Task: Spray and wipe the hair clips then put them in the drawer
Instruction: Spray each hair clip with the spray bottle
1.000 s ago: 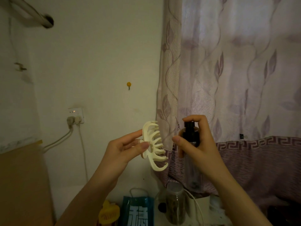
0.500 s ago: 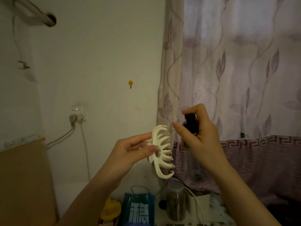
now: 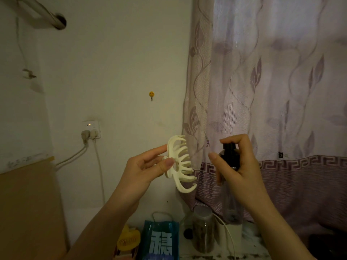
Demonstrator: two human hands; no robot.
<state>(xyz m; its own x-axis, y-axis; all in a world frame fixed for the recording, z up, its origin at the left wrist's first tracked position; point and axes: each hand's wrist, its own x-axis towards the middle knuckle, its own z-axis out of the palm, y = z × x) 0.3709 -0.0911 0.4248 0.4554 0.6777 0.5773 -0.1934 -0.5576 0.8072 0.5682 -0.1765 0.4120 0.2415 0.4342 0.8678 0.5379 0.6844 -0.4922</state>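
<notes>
Left hand up in mid-frame, pinching the cream hair clip at its hinge end between thumb and forefinger, other fingers loosely curled behind. Clip held upright in the air, teeth fanned toward 3 o'clock, lowest prong hooking down toward 5 o'clock. Clip near the curtain's left edge, touching nothing but the fingers.

Right hand at 3 o'clock of the clip, wrapped round the clear spray bottle, forefinger bent over the black pump head, thumb stretched toward the clip. Nozzle facing the teeth across a narrow gap of air. Cannot tell whether the pump is pressed down.

Behind the right hand, a mauve leaf-pattern curtain hanging close. Bare wall behind the left hand, with a small yellow hook at 12 o'clock of the clip and a socket with 2 plugs at 9 o'clock. Open air above both hands.

Below, at 6 o'clock, a crowded surface: a yellow fan, a blue bag, a clear jar, all well under the hands. Brown board along the left edge at 8 o'clock.
</notes>
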